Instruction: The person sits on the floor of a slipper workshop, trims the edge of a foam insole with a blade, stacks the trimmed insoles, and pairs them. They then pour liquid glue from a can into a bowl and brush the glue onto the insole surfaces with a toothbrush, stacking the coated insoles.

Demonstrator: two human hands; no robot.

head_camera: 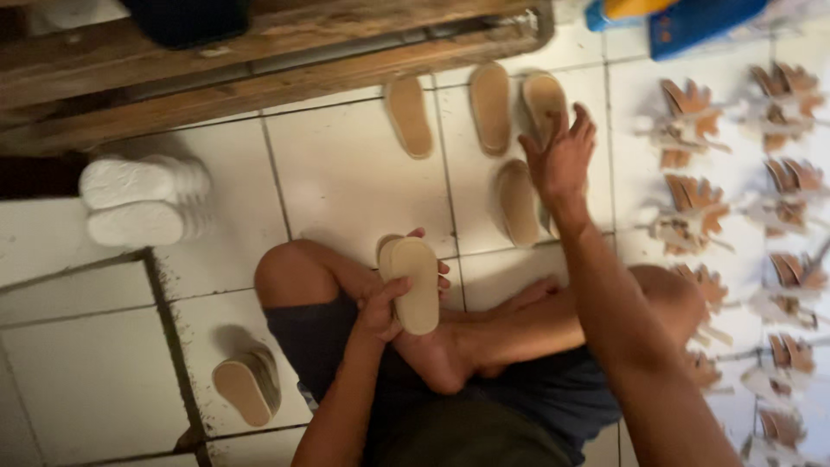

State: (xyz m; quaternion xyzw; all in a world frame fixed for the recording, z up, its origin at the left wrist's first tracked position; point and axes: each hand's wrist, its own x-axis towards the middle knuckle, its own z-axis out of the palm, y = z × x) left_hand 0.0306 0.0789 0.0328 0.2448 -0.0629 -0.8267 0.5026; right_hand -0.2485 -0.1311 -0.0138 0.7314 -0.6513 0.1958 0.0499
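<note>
- Insole [413, 284], tan and oval, sits upright in my left hand [380, 307], fingers wrapped round its edge, just above my crossed legs [484, 346].
- Beside my left knee, a small stack of tan soles [246, 389] leans on the white tile floor [346, 182].
- My right hand [560, 156] is stretched out, fingers spread and holding nothing, touching the nearest of the loose insoles [519, 201] laid flat on the tiles.
- I judge a clean pick needs fingertips under one edge, lifting one piece only.
- Right of them, rows of brown strap pieces on white backing [692, 212].
- Farthest, a wooden bench [259, 60] and two white foam stacks [143, 199].
</note>
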